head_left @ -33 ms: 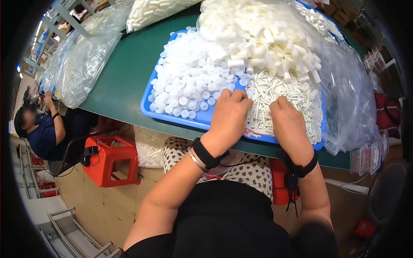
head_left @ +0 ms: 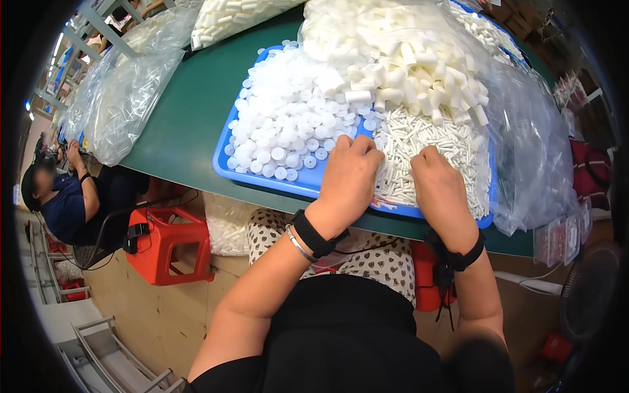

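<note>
On the green bench [head_left: 177,118], translucent white plastic discs [head_left: 268,128] lie heaped in a blue plastic tray's [head_left: 308,178] left part. The left hand [head_left: 352,173] curls mid-tray; thin white rods [head_left: 397,160] follow, the right hand [head_left: 442,187] curled over them. Whether either holds anything, I cannot tell.

A red stool [head_left: 159,243] stands near a seated co-worker [head_left: 65,211] in dark blue.
</note>
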A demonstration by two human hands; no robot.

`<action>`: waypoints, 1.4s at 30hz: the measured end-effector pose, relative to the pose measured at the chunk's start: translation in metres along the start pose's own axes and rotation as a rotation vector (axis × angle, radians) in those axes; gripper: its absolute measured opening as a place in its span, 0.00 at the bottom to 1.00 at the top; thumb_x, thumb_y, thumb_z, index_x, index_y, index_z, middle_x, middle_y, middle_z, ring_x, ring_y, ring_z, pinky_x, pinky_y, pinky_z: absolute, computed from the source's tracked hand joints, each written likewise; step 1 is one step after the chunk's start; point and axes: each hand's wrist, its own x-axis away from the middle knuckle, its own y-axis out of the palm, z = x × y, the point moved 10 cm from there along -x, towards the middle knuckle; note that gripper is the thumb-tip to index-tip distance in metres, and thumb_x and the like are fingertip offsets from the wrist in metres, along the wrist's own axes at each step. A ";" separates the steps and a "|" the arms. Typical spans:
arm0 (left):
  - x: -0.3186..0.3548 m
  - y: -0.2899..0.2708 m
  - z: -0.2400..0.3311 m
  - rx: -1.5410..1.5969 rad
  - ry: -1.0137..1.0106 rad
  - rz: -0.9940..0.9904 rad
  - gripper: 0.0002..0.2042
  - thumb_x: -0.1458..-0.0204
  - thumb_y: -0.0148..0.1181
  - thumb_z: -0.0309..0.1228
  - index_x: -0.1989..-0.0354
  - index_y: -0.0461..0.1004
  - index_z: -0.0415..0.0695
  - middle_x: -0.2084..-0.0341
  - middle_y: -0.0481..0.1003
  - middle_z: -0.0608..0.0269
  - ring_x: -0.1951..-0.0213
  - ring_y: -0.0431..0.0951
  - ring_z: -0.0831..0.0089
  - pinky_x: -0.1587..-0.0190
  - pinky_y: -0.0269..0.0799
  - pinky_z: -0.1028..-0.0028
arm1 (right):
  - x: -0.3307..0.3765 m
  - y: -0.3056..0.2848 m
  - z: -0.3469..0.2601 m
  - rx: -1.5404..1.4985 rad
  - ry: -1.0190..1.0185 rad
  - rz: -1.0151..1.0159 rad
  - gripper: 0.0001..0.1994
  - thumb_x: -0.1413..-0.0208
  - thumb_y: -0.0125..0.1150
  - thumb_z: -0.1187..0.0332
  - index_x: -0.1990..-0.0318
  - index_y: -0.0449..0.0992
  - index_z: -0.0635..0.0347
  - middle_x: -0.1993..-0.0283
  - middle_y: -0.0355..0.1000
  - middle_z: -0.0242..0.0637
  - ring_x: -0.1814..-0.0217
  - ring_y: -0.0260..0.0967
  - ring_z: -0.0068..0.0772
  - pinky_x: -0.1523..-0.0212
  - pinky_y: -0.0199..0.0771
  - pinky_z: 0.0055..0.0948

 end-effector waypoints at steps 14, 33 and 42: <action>0.000 -0.013 -0.009 0.312 -0.187 0.096 0.06 0.44 0.61 0.29 0.62 0.76 0.41 0.70 0.77 0.58 0.65 0.76 0.63 0.62 0.70 0.69 | 0.031 0.003 0.052 -1.202 0.515 0.260 0.02 0.38 0.55 0.75 0.62 0.71 0.64 0.64 0.73 0.33 0.68 0.68 0.18 0.70 0.65 0.21; 0.082 0.032 0.003 1.924 -0.862 -0.079 0.11 0.37 0.56 0.33 0.53 0.70 0.40 0.64 0.75 0.65 0.64 0.75 0.81 0.62 0.72 0.81 | 0.051 0.016 -0.001 -1.702 0.532 0.174 0.05 0.35 0.52 0.72 0.58 0.70 0.65 0.56 0.73 0.43 0.63 0.75 0.26 0.64 0.76 0.24; 0.087 0.030 0.004 1.834 -0.881 -0.092 0.12 0.37 0.55 0.34 0.50 0.72 0.39 0.65 0.74 0.67 0.64 0.74 0.81 0.59 0.72 0.80 | 0.052 0.010 0.000 -1.571 0.510 0.240 0.05 0.35 0.52 0.75 0.57 0.69 0.67 0.57 0.73 0.42 0.62 0.76 0.27 0.63 0.78 0.24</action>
